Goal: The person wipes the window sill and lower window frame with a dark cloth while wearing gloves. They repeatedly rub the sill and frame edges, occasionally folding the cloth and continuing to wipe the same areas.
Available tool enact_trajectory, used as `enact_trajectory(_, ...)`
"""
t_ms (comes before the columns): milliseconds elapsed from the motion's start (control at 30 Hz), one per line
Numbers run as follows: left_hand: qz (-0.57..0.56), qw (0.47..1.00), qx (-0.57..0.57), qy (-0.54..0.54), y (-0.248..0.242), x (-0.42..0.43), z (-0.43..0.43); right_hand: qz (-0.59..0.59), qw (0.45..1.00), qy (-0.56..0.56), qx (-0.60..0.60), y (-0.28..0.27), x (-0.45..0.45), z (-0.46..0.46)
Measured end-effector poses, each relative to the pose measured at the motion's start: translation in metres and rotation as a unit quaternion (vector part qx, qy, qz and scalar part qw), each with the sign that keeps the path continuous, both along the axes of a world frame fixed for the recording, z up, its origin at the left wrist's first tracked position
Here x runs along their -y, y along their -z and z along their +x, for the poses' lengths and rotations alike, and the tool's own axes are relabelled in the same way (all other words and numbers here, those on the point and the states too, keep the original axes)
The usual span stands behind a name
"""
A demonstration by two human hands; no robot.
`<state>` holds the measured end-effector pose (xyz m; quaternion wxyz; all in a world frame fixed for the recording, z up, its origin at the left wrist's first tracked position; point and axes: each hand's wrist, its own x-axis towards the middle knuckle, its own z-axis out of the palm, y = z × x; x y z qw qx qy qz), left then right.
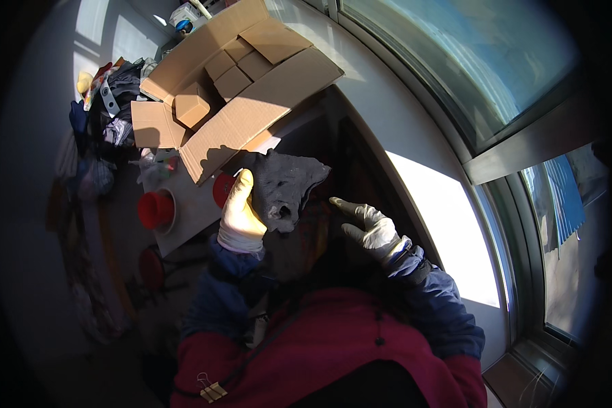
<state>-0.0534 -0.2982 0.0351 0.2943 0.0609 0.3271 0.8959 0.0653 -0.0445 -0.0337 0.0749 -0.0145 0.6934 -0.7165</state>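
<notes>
A pale, thin glove covers my left hand (pixel 242 217), which holds a dark grey irregular piece (pixel 290 183) by its left edge, thumb on top. The piece has a ragged outline, a creased surface and a round hole near its lower end. I cannot tell its material. To its right, my right hand (pixel 372 229), gloved too, is apart from it, with the index finger stretched out and nothing visible in the hand. The fingers of my left hand behind the piece are hidden.
Beyond my hands stands an open cardboard carton (pixel 255 109) with several small boxes (pixel 233 81) inside. A red container (pixel 155 210) sits at left on a pale tabletop (pixel 196 204). Clothes (pixel 122 92) are heaped farther left. A sunlit sill (pixel 438 199) and window (pixel 469 61) border the right.
</notes>
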Motion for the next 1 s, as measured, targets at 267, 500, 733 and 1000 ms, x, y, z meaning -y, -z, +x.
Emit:
enact_trajectory(267,0.000,1.000,0.029,0.013,-0.016,0.003,0.008,-0.079,0.991,0.041,0.104,0.032,0.020,-0.014)
enact_trajectory(500,-0.120,0.992,-0.037,-0.031,-0.020,0.023,-0.004,-0.264,0.941,0.057,0.202,0.012,0.030,-0.018)
enact_trajectory(733,-0.181,0.974,0.029,-0.132,0.004,0.042,-0.009,-0.104,0.985,0.121,0.067,-0.023,0.005,-0.017)
enact_trajectory(1000,-0.245,0.960,0.024,-0.137,0.026,0.046,-0.033,-0.017,0.983,0.178,-0.037,-0.070,0.014,-0.026)
